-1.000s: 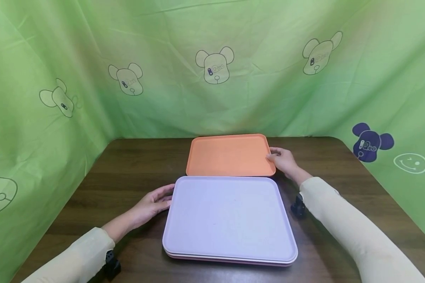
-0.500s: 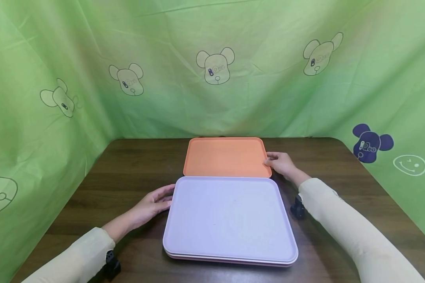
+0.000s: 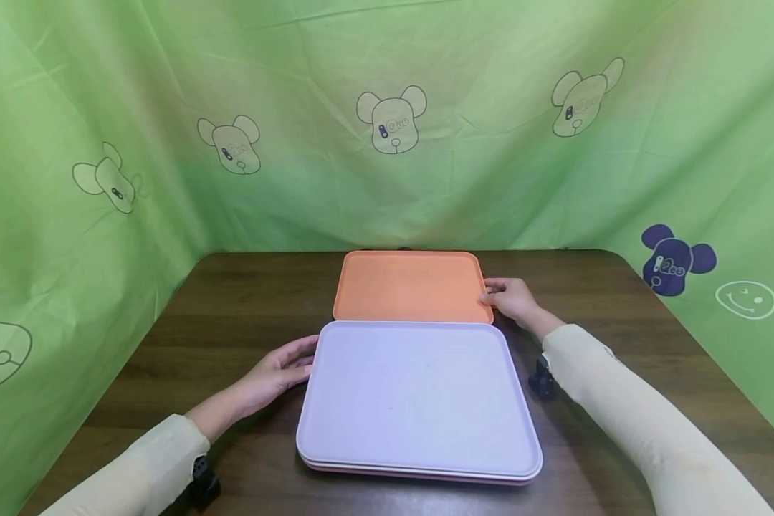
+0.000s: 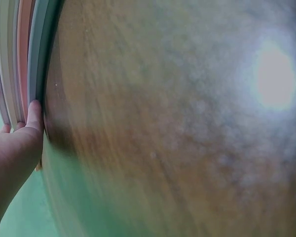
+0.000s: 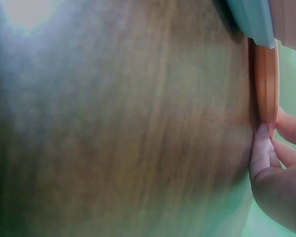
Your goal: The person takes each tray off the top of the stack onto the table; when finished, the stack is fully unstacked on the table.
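Observation:
A stack of trays lies at the front, a lavender tray [image 3: 419, 401] on top. In the left wrist view its edges show several colours, with a blue-grey tray [image 4: 37, 54] lowest, on the table. My left hand [image 3: 267, 378] rests its fingers against the stack's left edge, fingers fairly straight. Behind the stack lies a smaller orange tray [image 3: 409, 287], its near edge meeting the stack's far edge. My right hand [image 3: 514, 299] pinches the orange tray's right rim. The right wrist view shows the fingers [image 5: 260, 150] at that rim, close to the tabletop.
The dark wooden table [image 3: 232, 301] extends on both sides of the trays. A green curtain [image 3: 309, 193] printed with bear faces hangs behind and at both sides. Black wrist devices sit below the left cuff [image 3: 203, 484] and right cuff [image 3: 543, 378].
My right hand has moved the orange tray slightly left and toward me, and it now sits squarer behind the stack. Over the last half second little moved. My left hand stayed in place.

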`<state>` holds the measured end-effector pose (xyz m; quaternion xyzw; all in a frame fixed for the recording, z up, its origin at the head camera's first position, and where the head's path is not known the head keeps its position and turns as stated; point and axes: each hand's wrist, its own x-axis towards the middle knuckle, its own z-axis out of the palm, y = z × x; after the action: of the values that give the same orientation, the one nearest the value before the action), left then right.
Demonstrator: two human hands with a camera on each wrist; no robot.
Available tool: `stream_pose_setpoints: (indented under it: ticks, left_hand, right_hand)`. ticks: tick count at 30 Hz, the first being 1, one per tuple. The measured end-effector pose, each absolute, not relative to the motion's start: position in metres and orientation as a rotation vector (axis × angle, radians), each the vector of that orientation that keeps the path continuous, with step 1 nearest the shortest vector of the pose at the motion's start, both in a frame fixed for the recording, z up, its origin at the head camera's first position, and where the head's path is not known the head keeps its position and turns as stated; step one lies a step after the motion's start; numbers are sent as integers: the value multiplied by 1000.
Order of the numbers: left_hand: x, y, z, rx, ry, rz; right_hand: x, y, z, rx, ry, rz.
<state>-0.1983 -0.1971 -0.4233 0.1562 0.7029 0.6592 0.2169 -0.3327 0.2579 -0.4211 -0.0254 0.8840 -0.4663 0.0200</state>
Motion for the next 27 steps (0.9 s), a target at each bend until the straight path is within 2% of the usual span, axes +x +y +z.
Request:
stream_pose_setpoints:
  ticks: [27]
  left_hand:
    - [-200, -199, -427, 438, 1958, 1825]
  right_hand:
    - [-314, 273, -403, -201, 2663, -1619]
